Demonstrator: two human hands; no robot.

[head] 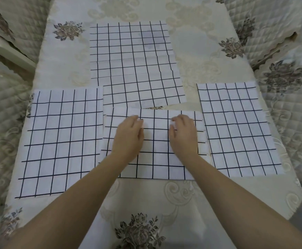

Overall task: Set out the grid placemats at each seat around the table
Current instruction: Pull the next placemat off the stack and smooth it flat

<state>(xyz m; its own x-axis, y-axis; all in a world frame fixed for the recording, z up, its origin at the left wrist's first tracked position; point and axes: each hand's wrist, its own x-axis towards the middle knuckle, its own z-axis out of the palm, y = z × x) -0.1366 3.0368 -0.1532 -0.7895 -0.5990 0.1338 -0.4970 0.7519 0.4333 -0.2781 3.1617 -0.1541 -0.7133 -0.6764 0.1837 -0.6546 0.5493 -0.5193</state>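
Note:
Several white placemats with a dark grid lie on the cream tablecloth. One placemat (60, 141) lies flat at the left, another (236, 128) at the right. In the middle a stack of placemats (155, 150) sits near me, its top one shifted slightly. Behind it more placemats (132, 56) overlap toward the far end. My left hand (128, 137) and my right hand (183, 135) rest palm down on the near stack, fingers spread and slightly curled at its upper edge. Whether they pinch the top sheet cannot be told.
The table (155, 198) wears a cream damask cloth with grey flower prints. Quilted chair covers (279, 33) stand at the right, and another chair (6, 42) at the left. The table's near right corner (293, 203) drops off to the floor.

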